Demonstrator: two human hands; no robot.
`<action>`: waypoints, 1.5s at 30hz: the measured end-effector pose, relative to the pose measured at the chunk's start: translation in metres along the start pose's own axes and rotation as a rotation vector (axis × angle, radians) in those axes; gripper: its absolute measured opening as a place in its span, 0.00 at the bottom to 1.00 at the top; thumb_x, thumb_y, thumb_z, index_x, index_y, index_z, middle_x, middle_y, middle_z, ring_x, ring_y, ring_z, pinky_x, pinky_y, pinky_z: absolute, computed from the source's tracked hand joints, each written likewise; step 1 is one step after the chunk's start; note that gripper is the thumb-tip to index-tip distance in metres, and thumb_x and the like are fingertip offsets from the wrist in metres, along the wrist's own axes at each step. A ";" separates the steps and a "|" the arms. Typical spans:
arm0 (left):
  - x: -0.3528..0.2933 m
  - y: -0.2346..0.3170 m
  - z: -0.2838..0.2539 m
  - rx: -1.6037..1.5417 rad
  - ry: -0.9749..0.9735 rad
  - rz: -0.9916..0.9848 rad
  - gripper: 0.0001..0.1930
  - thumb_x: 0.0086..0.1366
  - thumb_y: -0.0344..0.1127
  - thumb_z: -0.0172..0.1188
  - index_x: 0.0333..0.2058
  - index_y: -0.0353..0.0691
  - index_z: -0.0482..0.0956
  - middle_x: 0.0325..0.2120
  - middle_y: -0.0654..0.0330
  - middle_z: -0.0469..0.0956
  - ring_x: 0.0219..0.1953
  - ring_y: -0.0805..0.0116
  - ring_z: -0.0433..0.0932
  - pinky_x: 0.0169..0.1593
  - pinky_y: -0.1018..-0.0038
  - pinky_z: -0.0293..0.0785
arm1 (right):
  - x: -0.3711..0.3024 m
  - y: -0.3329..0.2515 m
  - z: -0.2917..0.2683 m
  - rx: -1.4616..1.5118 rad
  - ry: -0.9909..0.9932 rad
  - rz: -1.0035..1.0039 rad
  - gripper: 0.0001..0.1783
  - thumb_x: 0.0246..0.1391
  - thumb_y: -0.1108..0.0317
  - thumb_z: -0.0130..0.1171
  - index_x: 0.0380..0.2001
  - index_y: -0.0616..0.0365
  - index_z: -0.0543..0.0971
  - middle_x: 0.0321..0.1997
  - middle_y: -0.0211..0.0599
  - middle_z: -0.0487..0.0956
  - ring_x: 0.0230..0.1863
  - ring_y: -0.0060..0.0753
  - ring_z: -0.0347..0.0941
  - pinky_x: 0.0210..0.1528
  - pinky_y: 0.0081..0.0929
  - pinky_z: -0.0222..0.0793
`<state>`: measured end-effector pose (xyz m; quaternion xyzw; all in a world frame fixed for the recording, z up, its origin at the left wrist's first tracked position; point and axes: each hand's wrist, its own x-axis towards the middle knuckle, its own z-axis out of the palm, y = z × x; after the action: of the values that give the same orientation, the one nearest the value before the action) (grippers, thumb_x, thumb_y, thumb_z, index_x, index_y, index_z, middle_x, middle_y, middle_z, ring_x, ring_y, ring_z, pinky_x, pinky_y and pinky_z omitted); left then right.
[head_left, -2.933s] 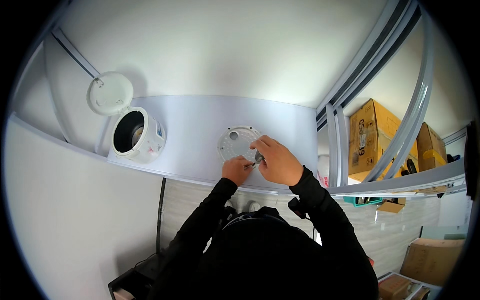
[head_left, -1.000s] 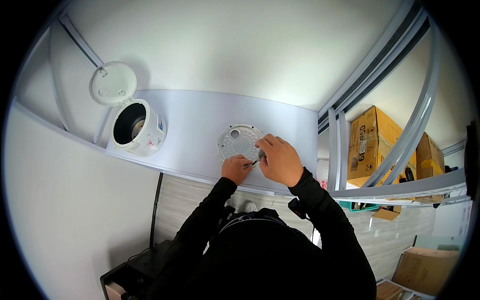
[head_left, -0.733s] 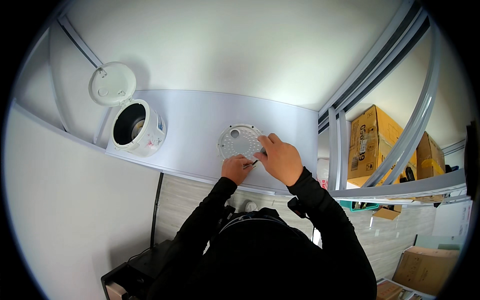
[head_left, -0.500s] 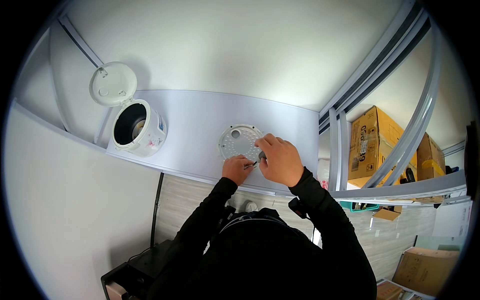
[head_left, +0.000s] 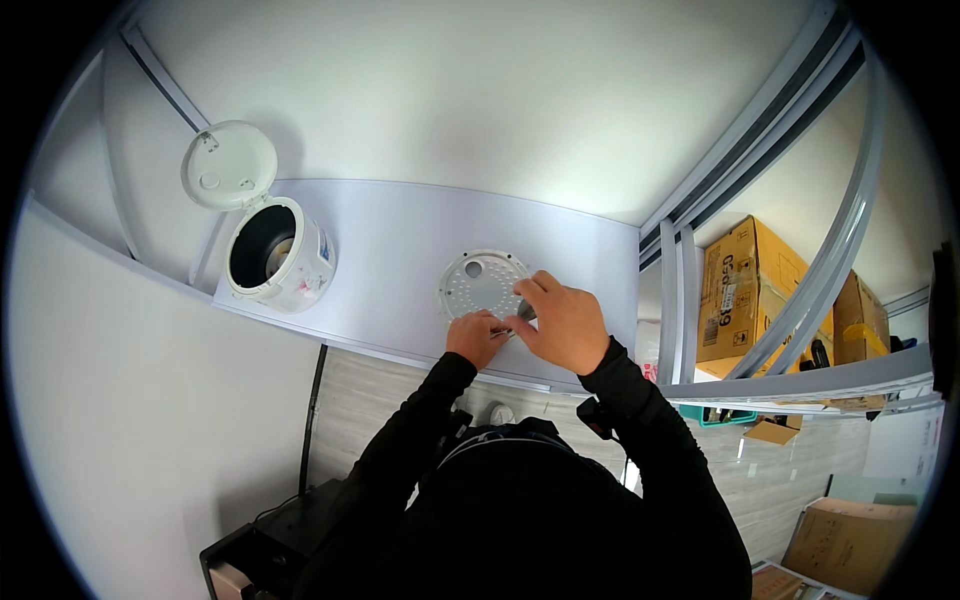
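Note:
A round, light-grey perforated plate with a larger round hole and small dark spots around its rim lies on the white table. At its near edge, my left hand has its fingers pinched together; what they grip is hidden. My right hand is closed over the plate's right side, around what looks like a short screwdriver with a grey handle. Its tip is covered by my fingers, which nearly touch those of the left hand. Farther left stands a white rice cooker with its lid raised.
The white table meets a pale wall behind. On the right, a metal frame separates the table from cardboard boxes. A teal crate sits lower right. Dark equipment stands at the lower left.
My right hand has tilted and its thumb has come closer to my left fingertips, covering the tool's dark shaft. The plate and the rice cooker stay in place.

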<state>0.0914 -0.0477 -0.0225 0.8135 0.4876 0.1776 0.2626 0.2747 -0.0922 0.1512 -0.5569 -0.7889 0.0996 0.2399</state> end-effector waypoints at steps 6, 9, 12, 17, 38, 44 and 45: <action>0.002 -0.010 0.010 -0.102 0.070 0.053 0.08 0.58 0.41 0.70 0.34 0.46 0.91 0.31 0.59 0.85 0.34 0.52 0.84 0.40 0.58 0.80 | -0.001 0.012 0.007 -0.031 0.066 -0.091 0.17 0.50 0.69 0.68 0.45 0.55 0.80 0.41 0.37 0.79 0.37 0.47 0.80 0.36 0.41 0.77; 0.002 -0.011 0.011 -0.097 0.071 0.062 0.09 0.58 0.41 0.71 0.34 0.45 0.91 0.31 0.59 0.85 0.34 0.52 0.84 0.41 0.58 0.80 | -0.001 0.004 0.000 -0.049 0.073 -0.071 0.17 0.51 0.69 0.67 0.45 0.55 0.79 0.41 0.37 0.79 0.37 0.47 0.81 0.35 0.41 0.77; 0.003 -0.010 0.009 -0.056 0.060 0.042 0.10 0.57 0.40 0.71 0.35 0.44 0.91 0.31 0.58 0.85 0.35 0.52 0.84 0.42 0.58 0.81 | -0.001 -0.001 0.000 -0.067 0.031 0.049 0.18 0.51 0.68 0.67 0.46 0.55 0.79 0.41 0.37 0.79 0.38 0.48 0.81 0.36 0.41 0.77; 0.002 -0.008 0.005 -0.107 0.031 0.075 0.10 0.56 0.38 0.68 0.35 0.44 0.90 0.33 0.56 0.85 0.36 0.51 0.84 0.42 0.57 0.81 | -0.002 0.016 0.010 0.008 0.029 0.031 0.21 0.50 0.67 0.67 0.48 0.55 0.78 0.42 0.41 0.78 0.39 0.51 0.80 0.37 0.45 0.78; 0.003 0.004 -0.004 0.023 0.060 0.150 0.07 0.57 0.38 0.66 0.25 0.42 0.83 0.31 0.59 0.82 0.35 0.49 0.83 0.39 0.53 0.80 | 0.001 0.009 0.005 0.111 0.043 0.000 0.21 0.44 0.73 0.64 0.45 0.57 0.77 0.42 0.42 0.79 0.41 0.54 0.78 0.43 0.46 0.76; 0.004 0.002 0.001 -0.005 0.069 0.145 0.08 0.58 0.38 0.67 0.26 0.42 0.82 0.30 0.58 0.81 0.34 0.49 0.83 0.39 0.53 0.79 | 0.001 0.008 0.000 0.126 0.052 -0.005 0.19 0.45 0.76 0.62 0.45 0.60 0.78 0.41 0.43 0.79 0.40 0.52 0.78 0.43 0.44 0.75; 0.004 0.003 0.001 -0.018 0.070 0.147 0.08 0.58 0.38 0.67 0.26 0.42 0.82 0.30 0.58 0.81 0.34 0.49 0.83 0.38 0.53 0.79 | 0.001 0.008 0.000 0.128 0.046 -0.018 0.20 0.44 0.76 0.62 0.45 0.60 0.78 0.42 0.43 0.79 0.42 0.53 0.78 0.44 0.45 0.75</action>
<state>0.0958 -0.0452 -0.0214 0.8381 0.4336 0.2291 0.2391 0.2815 -0.0885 0.1481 -0.5354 -0.7802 0.1348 0.2940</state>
